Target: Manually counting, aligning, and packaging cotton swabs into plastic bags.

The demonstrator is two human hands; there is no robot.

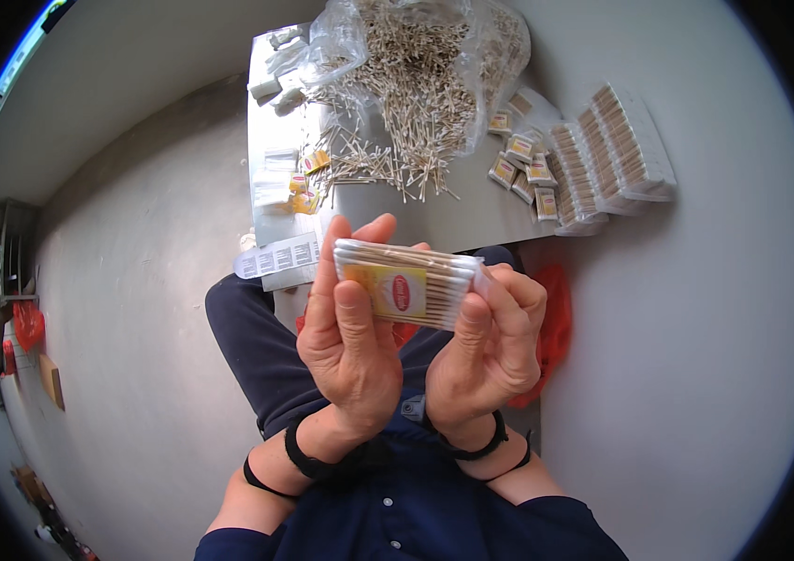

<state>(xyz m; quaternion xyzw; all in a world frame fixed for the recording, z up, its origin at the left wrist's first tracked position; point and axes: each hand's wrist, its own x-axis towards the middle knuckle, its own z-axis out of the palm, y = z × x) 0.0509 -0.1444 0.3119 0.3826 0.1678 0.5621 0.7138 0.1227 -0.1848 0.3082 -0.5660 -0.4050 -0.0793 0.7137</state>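
Observation:
Between my two hands, above my lap, is a clear packet of cotton swabs (449,301) with a yellow label on its front. My left hand (352,346) grips its left end, the thumb in front and the fingers behind. At the right end, the fingers and thumb of my right hand (486,341) close on the wrapper's edge. The swabs inside lie roughly sideways, their white tips at both ends. Beyond my hands, a large heap of loose cotton swabs (416,79) spills from a clear plastic bag (336,42) onto the table.
On the grey table (481,201), several filled packets (537,168) lie right of the heap. Rows of stacked swab packs (607,150) stand at the right edge. Yellow labels (303,192), clear wrappers (273,187) and a printed strip (278,257) lie left. A red bag (556,323) hangs beside my right leg.

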